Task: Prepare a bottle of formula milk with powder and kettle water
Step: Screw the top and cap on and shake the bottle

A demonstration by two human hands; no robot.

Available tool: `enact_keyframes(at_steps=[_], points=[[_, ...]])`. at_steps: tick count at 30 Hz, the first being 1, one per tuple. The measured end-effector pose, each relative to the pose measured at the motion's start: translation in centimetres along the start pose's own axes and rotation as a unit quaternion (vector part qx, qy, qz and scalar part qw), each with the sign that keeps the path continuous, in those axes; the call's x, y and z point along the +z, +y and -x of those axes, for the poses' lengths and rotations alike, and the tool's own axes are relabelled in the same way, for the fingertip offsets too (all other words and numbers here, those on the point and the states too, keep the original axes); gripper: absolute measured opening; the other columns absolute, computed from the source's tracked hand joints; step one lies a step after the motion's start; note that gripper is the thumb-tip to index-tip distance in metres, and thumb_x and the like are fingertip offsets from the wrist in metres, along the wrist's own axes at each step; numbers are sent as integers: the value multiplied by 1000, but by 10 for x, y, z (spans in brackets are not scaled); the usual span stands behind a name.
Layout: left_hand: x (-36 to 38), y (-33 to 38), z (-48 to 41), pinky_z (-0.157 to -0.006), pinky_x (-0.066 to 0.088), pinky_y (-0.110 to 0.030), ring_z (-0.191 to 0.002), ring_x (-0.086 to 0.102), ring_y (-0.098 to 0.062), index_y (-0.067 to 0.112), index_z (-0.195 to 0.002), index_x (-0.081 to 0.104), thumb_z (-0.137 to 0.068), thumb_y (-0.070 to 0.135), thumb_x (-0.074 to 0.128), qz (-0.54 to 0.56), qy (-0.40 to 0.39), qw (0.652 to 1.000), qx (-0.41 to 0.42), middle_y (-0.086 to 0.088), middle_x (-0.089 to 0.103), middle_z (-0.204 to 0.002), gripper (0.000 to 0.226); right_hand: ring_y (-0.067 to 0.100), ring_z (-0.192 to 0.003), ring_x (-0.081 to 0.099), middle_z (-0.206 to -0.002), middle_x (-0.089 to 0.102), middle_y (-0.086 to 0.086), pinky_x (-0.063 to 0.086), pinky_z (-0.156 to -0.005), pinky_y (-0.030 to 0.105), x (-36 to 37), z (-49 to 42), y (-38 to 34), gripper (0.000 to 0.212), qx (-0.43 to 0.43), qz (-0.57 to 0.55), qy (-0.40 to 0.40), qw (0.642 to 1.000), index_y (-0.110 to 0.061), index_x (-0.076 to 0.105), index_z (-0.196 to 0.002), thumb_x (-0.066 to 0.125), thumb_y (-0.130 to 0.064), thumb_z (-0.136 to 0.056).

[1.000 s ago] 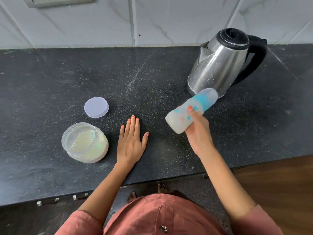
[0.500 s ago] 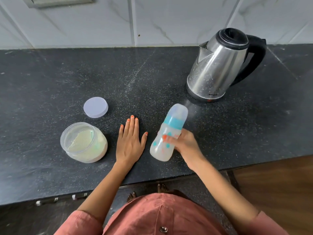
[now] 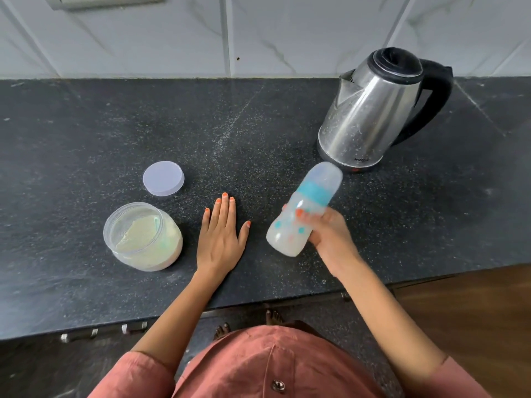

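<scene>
Your right hand (image 3: 327,237) gripped the capped bottle (image 3: 303,211) around its lower body, tilted over the counter (image 3: 86,124), cap pointing toward the kettle (image 3: 370,110); milky liquid filled it. Your left hand (image 3: 219,239) lay flat, fingers spread, holding nothing, beside the open powder jar (image 3: 143,237), its lid (image 3: 163,178) just behind.

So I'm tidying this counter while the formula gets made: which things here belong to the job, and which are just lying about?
Part of the job:
- baby bottle, capped, milky, tilted in the right hand
- kettle
- powder jar, open
- jar lid, lying off beside it

Lying about:
- nothing loose on the countertop; the left hand only rests flat on it
</scene>
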State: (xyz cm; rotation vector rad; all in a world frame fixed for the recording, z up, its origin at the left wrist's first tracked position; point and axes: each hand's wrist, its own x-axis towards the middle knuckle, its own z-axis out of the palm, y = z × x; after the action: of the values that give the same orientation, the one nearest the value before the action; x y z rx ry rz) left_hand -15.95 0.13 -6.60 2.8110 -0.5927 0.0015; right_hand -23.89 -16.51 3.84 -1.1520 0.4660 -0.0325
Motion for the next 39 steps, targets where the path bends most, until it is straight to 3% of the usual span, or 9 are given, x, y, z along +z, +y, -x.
enact_keyframes(at_steps=[4,10,16,22,26,29,31,34,39], points=[[0,0,1,-114,9,-38,-141,17,-24,5,-144,21,-88,52,6,3,-1,1000,-3,-12,18,-153,74,19,-106,57,-119,58,9,53,-86,30,-3,-21,-3,45,-44,-205,95,973,-9,51,-121,59,-19,-78],[-1,1,0,-114,7,-37,-141,16,-25,5,-144,19,-87,52,5,5,-6,1000,-2,-12,17,-153,76,26,-102,62,-105,67,13,51,-91,38,-1,5,20,36,19,147,-46,988,-15,64,-98,75,-6,-66],[1,0,1,-114,9,-38,-141,18,-25,4,-143,22,-88,52,7,5,-1,1000,-3,-12,19,-152,75,18,-99,65,-106,67,9,55,-81,28,-7,-19,-4,56,-56,-129,3,990,-18,58,-104,81,-22,-53],[0,1,0,-113,7,-37,-141,18,-25,4,-143,21,-87,51,6,1,-1,1000,-2,-12,18,-152,76,21,-98,65,-105,68,11,53,-86,34,-1,1,16,68,-11,146,-85,986,-4,60,-107,80,-22,-45],[0,0,0,-113,7,-36,-141,17,-24,4,-143,21,-88,51,7,7,2,1000,-2,-12,19,-152,74,20,-103,59,-111,61,11,48,-94,35,-13,-19,-2,76,-24,-90,-24,995,-13,58,-110,86,-29,-41],[1,0,0,-113,9,-38,-141,19,-25,4,-143,22,-89,51,8,3,2,1000,-1,-12,20,-152,74,18,-105,58,-109,62,6,49,-92,32,-16,-21,-5,52,-15,-137,-13,990,-18,57,-111,79,-21,-63],[1,0,0,-113,8,-37,-141,18,-24,4,-143,21,-88,51,7,1,0,1000,-2,-12,19,-152,75,18,-96,60,-98,66,4,52,-85,30,-9,-8,3,33,15,-10,-28,999,-13,62,-102,70,-6,-70],[0,0,0,-113,7,-37,-141,17,-24,4,-143,21,-87,51,6,1,-1,1000,-2,-12,18,-153,75,14,-84,67,-83,73,-2,55,-78,28,-2,4,9,34,26,109,-81,990,-14,67,-90,76,-2,-60],[0,0,0,-114,7,-37,-141,17,-24,4,-144,21,-88,52,7,5,-1,1000,-3,-11,18,-153,74,13,-92,63,-97,67,1,56,-74,23,-3,-15,-9,16,-1,-145,48,988,-11,60,-96,54,-4,-84]])
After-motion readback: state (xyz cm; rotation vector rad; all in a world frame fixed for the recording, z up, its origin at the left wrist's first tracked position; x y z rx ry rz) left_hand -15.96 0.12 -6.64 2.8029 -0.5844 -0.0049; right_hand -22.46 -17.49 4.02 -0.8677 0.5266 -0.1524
